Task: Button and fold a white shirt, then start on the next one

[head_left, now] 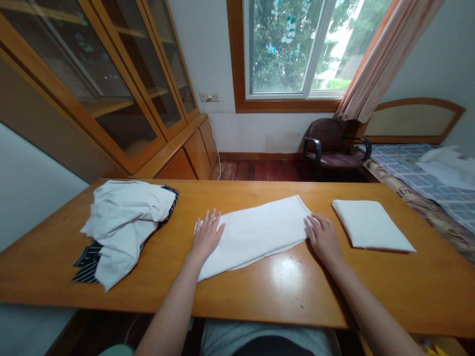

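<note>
The person is wearing a light grey garment (237,338), showing just below the near edge of the table (260,316), with a darker, near-black band (269,349) running across it. The left hand (207,236) and right hand (323,237) are showing bare, and both forearms are going uncovered. A green patch (116,350), perhaps cloth, is peeking in by the left elbow.

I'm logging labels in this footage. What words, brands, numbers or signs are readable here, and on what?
None can be read.
The white cloth under the left hand and right hand, the folded cloth and the pile of clothes show no print.
The pale shapes on the window are too blurred to read.
</note>
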{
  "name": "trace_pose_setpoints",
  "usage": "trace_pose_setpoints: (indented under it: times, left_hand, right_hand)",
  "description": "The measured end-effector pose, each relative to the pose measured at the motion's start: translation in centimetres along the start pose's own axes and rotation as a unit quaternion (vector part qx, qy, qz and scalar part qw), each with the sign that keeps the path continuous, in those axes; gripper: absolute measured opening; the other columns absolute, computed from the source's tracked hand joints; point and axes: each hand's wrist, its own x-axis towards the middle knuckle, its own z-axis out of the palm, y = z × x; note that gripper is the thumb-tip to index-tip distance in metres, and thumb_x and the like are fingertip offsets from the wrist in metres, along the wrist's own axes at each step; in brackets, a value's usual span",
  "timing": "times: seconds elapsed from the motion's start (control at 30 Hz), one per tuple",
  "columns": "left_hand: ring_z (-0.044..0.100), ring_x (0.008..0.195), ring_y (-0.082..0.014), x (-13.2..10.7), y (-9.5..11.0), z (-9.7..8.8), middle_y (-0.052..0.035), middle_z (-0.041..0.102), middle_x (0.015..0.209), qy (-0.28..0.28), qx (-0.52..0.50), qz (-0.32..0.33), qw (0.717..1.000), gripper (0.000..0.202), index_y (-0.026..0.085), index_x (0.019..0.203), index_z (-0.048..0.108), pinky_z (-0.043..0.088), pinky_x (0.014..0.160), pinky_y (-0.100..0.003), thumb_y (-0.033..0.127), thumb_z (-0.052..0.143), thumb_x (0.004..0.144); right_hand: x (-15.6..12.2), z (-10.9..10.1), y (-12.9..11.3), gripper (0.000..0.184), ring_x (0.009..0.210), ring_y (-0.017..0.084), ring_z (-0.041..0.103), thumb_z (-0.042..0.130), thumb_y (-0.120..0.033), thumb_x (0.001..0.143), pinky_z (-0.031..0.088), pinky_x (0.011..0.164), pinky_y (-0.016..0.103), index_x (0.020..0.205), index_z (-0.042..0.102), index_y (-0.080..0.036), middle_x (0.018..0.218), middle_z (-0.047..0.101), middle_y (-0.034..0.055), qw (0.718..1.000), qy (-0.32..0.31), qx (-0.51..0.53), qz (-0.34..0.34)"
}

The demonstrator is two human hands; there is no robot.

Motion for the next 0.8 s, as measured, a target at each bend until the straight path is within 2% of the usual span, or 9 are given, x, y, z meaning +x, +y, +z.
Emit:
trace_pose_setpoints:
  times: [0.07,0.13,0.23,0.37,0.53,0.8]
  left_hand:
    - [0.016,0.153,-0.0290,-0.1,0.2,-0.1,-0.0062,0.022,0.164,-0.002,0.003,-0.028,1.000,0.061,0.017,0.155,0.033,0.014,0.123,-0.056,0.046,0.024,0.102]
    - [0.016,0.153,-0.0292,-0.2,0.5,0.0,-0.0079,0.022,0.164,0.001,0.002,-0.059,0.998,0.062,0.015,0.155,0.033,0.014,0.122,-0.057,0.046,0.024,0.102]
    - [0.017,0.152,-0.0313,-0.7,1.2,0.1,-0.0114,0.024,0.163,0.019,0.000,-0.111,0.994,0.062,0.013,0.154,0.034,0.016,0.122,-0.059,0.045,0.025,0.101]
    - [0.017,0.152,-0.0367,-2.2,2.5,0.2,-0.0158,0.025,0.162,0.029,-0.019,-0.144,0.989,0.063,0.012,0.154,0.034,0.017,0.119,-0.065,0.044,0.026,0.101]
    - [0.021,0.150,-0.0392,-5.7,3.9,0.6,-0.0164,0.026,0.162,0.023,-0.025,-0.092,0.995,0.061,0.016,0.154,0.035,0.019,0.114,-0.071,0.044,0.030,0.100]
    - [0.029,0.148,-0.0352,-11.8,6.0,0.3,-0.0138,0.029,0.161,0.016,-0.069,0.020,0.997,0.057,0.023,0.150,0.044,0.024,0.118,-0.062,0.041,0.047,0.095]
  right_hand:
    - [-0.8,-0.4,-1.9,0.038,0.101,0.029,0.058,0.041,-0.038,0.101,0.047,0.093,0.045,0.121,0.067,-0.017,0.106,0.065,0.0152,0.999,0.000,0.025,-0.019]
    - [-1.6,-0.8,-4.0,0.036,0.089,0.025,0.058,0.040,-0.036,0.102,0.049,0.085,0.040,0.116,0.068,-0.017,0.094,0.065,0.0117,0.994,-0.049,0.073,-0.059]
    - [-2.3,-1.2,-6.7,0.038,0.094,0.024,0.058,0.040,-0.037,0.103,0.049,0.086,0.038,0.128,0.062,-0.020,0.104,0.065,0.0110,0.979,-0.122,0.124,-0.111]
    - [-1.9,-1.2,-8.6,0.045,0.110,0.027,0.054,0.040,-0.043,0.102,0.047,0.098,0.043,0.143,0.051,-0.029,0.123,0.062,0.0101,0.974,-0.155,0.124,-0.109]
    - [-0.2,0.0,-8.1,0.047,0.116,0.028,0.050,0.033,-0.045,0.103,0.044,0.102,0.045,0.144,0.051,-0.030,0.128,0.060,0.0103,0.983,-0.150,0.091,-0.052]
    - [3.3,2.7,-5.1,0.049,0.134,0.030,0.041,0.032,-0.042,0.104,0.028,0.115,0.050,0.144,0.051,-0.023,0.144,0.054,0.0092,0.990,-0.136,0.025,-0.041]
